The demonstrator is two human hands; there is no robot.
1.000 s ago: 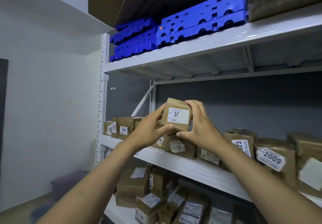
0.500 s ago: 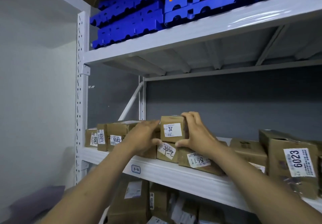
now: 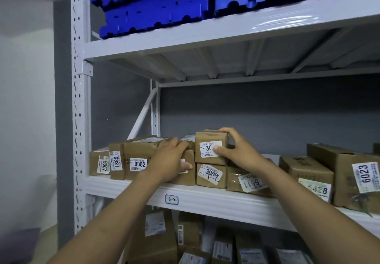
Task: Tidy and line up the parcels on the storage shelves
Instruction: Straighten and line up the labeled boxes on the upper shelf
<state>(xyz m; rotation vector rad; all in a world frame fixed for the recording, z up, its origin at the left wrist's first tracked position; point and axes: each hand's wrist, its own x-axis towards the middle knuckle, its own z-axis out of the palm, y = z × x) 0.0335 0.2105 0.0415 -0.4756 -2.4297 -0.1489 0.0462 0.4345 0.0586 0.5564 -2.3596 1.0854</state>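
Head view: a box (image 3: pixel 205 150) is gripped atop the stack by the right hand (image 3: pixel 240 152), its neighbour (image 3: pixel 189 178) by the left hand (image 3: pixel 170 161). Squaring them up is likely needed next.

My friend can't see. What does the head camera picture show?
A person's right hand grips a small brown parcel stacked on another parcel on a white shelf, while the left hand holds the neighbouring parcel. More labelled parcels stand on either side, and blue trays lie above.

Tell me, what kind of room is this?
Probably a parcel storeroom: a metal shelf holds brown boxes with number labels, like parcel 9082, and its shelf tag reads 6-2.
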